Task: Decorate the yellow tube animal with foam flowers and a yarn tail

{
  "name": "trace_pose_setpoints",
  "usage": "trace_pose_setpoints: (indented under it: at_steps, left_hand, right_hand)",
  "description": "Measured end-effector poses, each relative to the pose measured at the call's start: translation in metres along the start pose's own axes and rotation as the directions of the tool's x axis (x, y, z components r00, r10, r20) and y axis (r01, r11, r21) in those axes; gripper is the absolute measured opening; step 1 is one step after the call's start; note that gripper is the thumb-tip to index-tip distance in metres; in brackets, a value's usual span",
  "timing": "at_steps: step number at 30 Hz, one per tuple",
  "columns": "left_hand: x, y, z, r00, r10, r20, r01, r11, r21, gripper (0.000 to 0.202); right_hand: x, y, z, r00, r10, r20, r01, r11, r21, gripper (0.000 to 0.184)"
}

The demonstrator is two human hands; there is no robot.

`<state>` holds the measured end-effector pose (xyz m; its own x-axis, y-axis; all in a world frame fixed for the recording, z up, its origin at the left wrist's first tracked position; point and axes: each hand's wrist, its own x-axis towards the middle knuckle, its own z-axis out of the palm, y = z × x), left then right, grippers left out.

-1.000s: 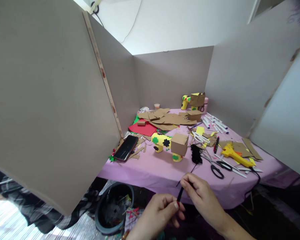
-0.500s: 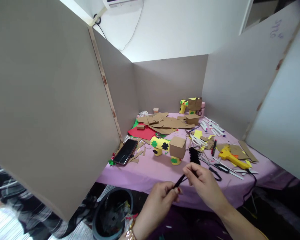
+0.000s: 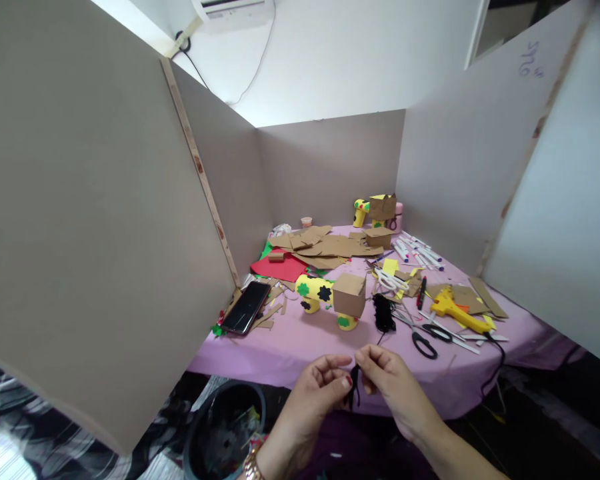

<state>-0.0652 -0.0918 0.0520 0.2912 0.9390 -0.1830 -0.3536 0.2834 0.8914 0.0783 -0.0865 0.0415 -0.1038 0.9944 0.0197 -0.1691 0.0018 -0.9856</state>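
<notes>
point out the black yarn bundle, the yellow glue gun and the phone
Black yarn bundle (image 3: pixel 384 314), head view: middle of its strands
Yellow glue gun (image 3: pixel 460 314), head view: its body
Phone (image 3: pixel 247 307), head view: its dark screen

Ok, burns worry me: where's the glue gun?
In the head view, the glue gun lies on the right of the table, beside the black-handled scissors.

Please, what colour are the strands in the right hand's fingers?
The strands are black; the head view shows them best.
</notes>
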Motion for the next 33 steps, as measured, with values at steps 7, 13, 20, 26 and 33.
trace_pose_setpoints:
  at_steps: [7, 13, 20, 26, 33]
  left_hand:
    - [-0.004, 0.012, -0.014, 0.973, -0.147, -0.176, 0.082, 0.939, -0.333, 0.023]
    - [-0.012, 0.003, -0.01, 0.979, -0.195, -0.058, 0.166, 0.93, -0.33, 0.032]
    - [-0.011, 0.006, -0.016, 0.969, 0.045, -0.244, -0.063, 0.996, -0.068, 0.024]
    - [-0.014, 0.009, -0.015, 0.866, 0.5, -0.018, -0.364, 0.655, 0.662, 0.029]
    - [-0.002, 0.009, -0.012, 0.899, 0.437, 0.037, -0.3, 0.551, 0.779, 0.016]
  right_hand:
    - [-0.002, 0.0, 0.002, 0.999, -0.033, 0.018, 0.035, 0.997, -0.074, 0.042]
    - [0.0, 0.007, 0.002, 0.997, -0.08, 0.014, 0.082, 0.985, -0.153, 0.038]
    - [0.004, 0.008, -0.006, 0.985, -0.119, -0.123, 0.097, 0.98, -0.173, 0.038]
    - [0.005, 0.006, 0.005, 0.97, -0.24, -0.027, 0.213, 0.904, -0.37, 0.034]
    - [0.014, 0.013, 0.012, 0.992, -0.124, 0.029, 0.127, 0.958, -0.256, 0.035]
